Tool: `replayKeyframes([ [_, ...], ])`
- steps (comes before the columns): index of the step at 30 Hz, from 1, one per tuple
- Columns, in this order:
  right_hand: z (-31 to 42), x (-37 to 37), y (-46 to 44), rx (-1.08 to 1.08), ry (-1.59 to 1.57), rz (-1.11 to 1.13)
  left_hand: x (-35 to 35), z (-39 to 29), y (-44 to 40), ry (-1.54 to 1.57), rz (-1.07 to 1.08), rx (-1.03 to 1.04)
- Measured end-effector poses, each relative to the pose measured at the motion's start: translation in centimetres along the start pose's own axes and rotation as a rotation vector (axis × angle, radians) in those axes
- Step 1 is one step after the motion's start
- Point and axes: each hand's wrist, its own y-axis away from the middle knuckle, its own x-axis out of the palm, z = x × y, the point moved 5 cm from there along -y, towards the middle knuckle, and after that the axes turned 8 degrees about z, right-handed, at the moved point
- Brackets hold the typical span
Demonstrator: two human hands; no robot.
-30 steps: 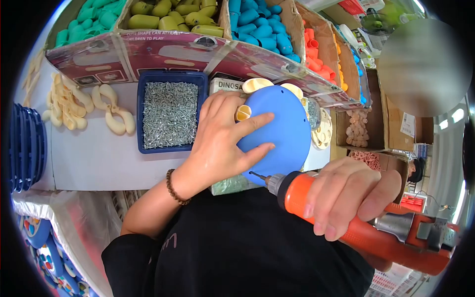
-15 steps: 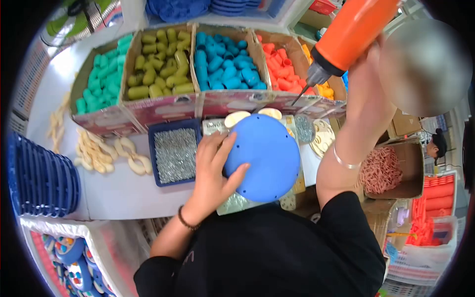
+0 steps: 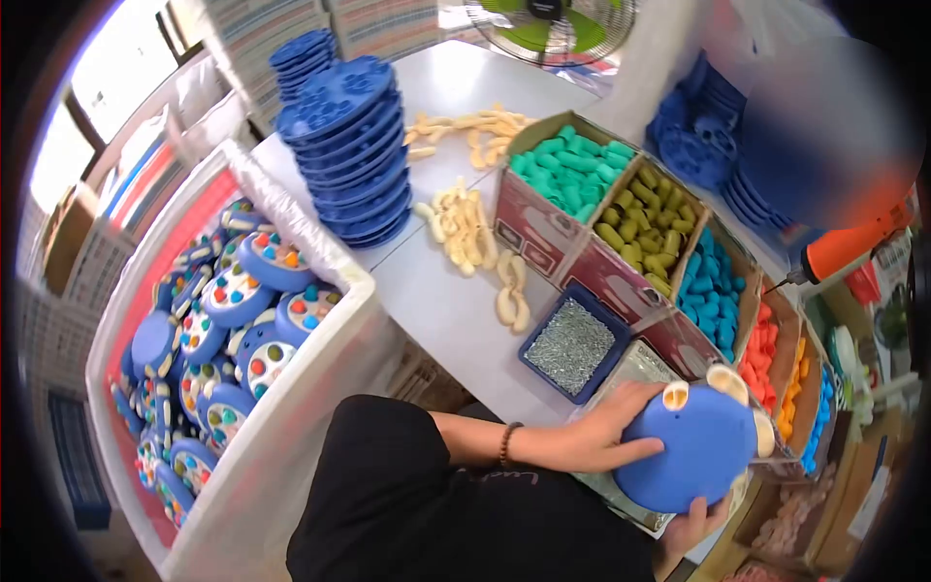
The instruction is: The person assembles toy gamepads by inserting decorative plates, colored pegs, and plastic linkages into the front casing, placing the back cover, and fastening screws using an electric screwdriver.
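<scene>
A blue round plastic toy (image 3: 684, 451) with small holes in its surface and cream knobs (image 3: 725, 381) along its edge is held between my hands at the lower right. My left hand (image 3: 613, 430) grips its left edge, thumb lying over the blue face. My right hand (image 3: 700, 532) holds the lower edge, with fingertips showing and the rest partly hidden. An orange power screwdriver (image 3: 853, 247) hangs at the upper right, apart from both hands. A dark blue tray of screws (image 3: 572, 347) sits just left of the toy.
Cardboard boxes hold green (image 3: 567, 170), olive (image 3: 645, 228), blue (image 3: 713, 291) and red plastic pieces (image 3: 761, 354). Stacked blue discs (image 3: 354, 160) and cream links (image 3: 464, 228) lie on the table. A white-lined bin (image 3: 339, 281) of assembled toys stands left. A fan (image 3: 548, 24) stands behind.
My right hand has let go of the screwdriver and come down to the toy's lower edge. The view has swung left, and more cream knobs show on the toy.
</scene>
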Motion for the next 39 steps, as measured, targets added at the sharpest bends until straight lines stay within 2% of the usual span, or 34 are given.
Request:
replayKeyframes([
  [1, 0.3, 0.3, -0.3, -0.006, -0.008, 0.024, -0.3, -0.8, -0.1, -0.012, -0.023, 0.002],
  [3, 2.2, 1.5, -0.4, -0.183, -0.106, 0.075, -0.8, -0.9, -0.3, 0.267, 0.102, -0.148],
  [4, 2.8, 2.6, -0.9, -0.208, -0.101, 0.109, -1.7, -1.6, -0.4, 0.121, 0.072, 0.016],
  [5, 2.2, 3.1, -1.1, -0.088, -0.032, 0.117, -2.6, -1.9, -0.4, 0.105, 0.051, 0.017],
  [6, 1.4, 3.5, -1.4, 0.029, 0.038, 0.126, -3.7, -3.0, -0.2, -0.001, 0.048, 0.109],
  [7, 0.9, 4.6, -1.9, -0.001, 0.209, 0.197, -4.6, -4.3, 0.3, -0.114, 0.046, 0.198],
  [10, 2.4, 7.4, -2.9, 0.082, 0.084, 0.342, -9.0, -10.7, 4.1, -0.644, -0.322, 0.411],
  [11, 2.5, 7.4, -3.1, 0.023, 0.048, 0.297, -10.5, -13.0, 6.2, -0.937, -0.458, 0.366],
  [12, 2.7, 7.3, -3.3, -0.002, 0.051, 0.319, -11.5, -14.6, 8.5, -1.119, -0.693, 0.322],
  [13, 3.0, 7.0, -3.6, -0.024, 0.053, 0.335, -12.3, -16.7, 10.3, -1.404, -0.818, 0.376],
  [16, 3.1, 6.0, -4.2, -0.044, 0.116, 0.306, -13.3, -20.3, 14.6, -2.023, -1.208, -0.141],
  [18, 3.0, 5.9, -4.1, -0.007, 0.113, 0.292, -13.7, -20.2, 15.8, -2.014, -1.228, -0.137],
  [20, 3.1, 5.8, -3.9, 0.001, 0.111, 0.273, -13.5, -18.3, 14.8, -1.529, -1.106, 0.131],
  [21, 3.6, 5.9, -3.8, -0.009, 0.128, 0.279, -13.4, -16.7, 13.4, -1.247, -0.969, 0.203],
  [24, 4.0, 5.3, -2.8, -0.047, 0.238, 0.248, -10.8, -11.2, 7.8, -0.131, -0.434, 0.088],
  [26, 4.5, 4.7, -2.4, -0.054, 0.304, 0.204, -7.8, -8.5, 4.7, 0.306, -0.006, 0.138],
  [28, 5.1, 4.2, -2.1, -0.104, 0.407, 0.191, -4.3, -8.1, 1.8, 0.575, 0.374, 0.197],
  [30, 5.3, 2.8, -1.9, -0.068, 0.463, 0.158, -0.8, -8.3, -0.7, 0.969, 0.733, 0.284],
  [32, 6.2, 1.8, -2.5, -0.077, 0.580, 0.135, 2.1, -10.2, -3.0, 1.153, 0.923, 0.255],
  [34, 6.5, 0.2, -3.4, -0.108, 0.711, 0.072, 4.0, -12.3, -4.1, 1.293, 0.904, 0.056],
  [36, 7.2, -1.4, -5.5, -0.170, 0.871, 0.039, 4.6, -13.6, -5.7, 1.365, 1.127, 0.143],
  [38, 8.1, -3.2, -9.4, -0.178, 0.914, 0.053, 3.9, -14.6, -5.9, 1.388, 1.136, 0.157],
  [39, 8.2, -3.9, -11.9, -0.156, 0.891, 0.054, 3.5, -14.7, -5.5, 1.417, 1.042, 0.000],
])
